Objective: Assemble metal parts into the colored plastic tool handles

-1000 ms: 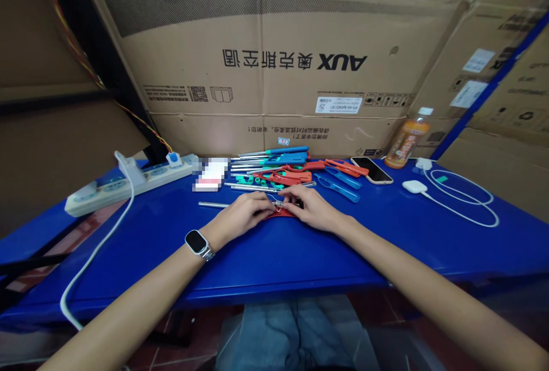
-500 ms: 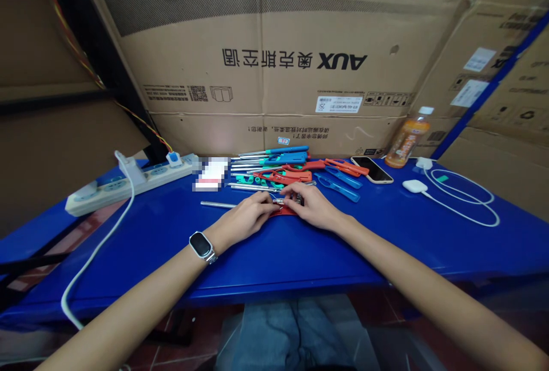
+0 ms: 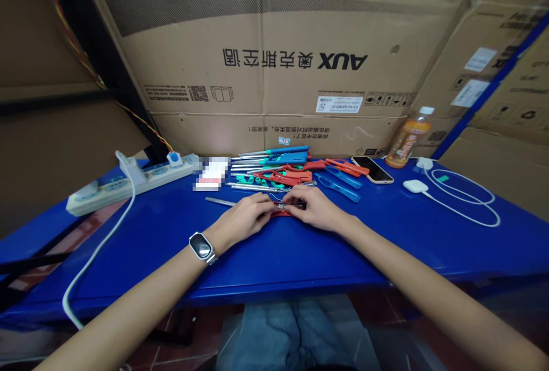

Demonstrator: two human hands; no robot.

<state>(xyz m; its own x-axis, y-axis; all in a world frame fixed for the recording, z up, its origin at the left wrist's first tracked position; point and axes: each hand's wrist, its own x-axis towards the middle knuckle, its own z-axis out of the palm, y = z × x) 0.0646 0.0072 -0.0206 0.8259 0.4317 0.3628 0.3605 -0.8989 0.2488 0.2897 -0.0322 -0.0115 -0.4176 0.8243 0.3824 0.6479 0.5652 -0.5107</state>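
My left hand rests on the table with its fingers closed around the left end of a red lighter casing, from which a metal tube sticks out to the left. Facing it, my right hand pinches a small dark lighter part at the casing's right end. Both sets of fingertips nearly meet over the casing and partly cover it. A thin wire shows just behind them. Beyond the hands lie blue lighters, red lighter casings, metal tubes and small green parts.
Blue casing halves lie right of the pile, near a phone and an orange drink bottle. A white charger cable loops at the right. On the left is a power strip. Cardboard stands behind the table.
My right fingertips have shifted slightly down and closer over the red casing. The metal tube has swung and moved slightly right. My left hand has barely moved.
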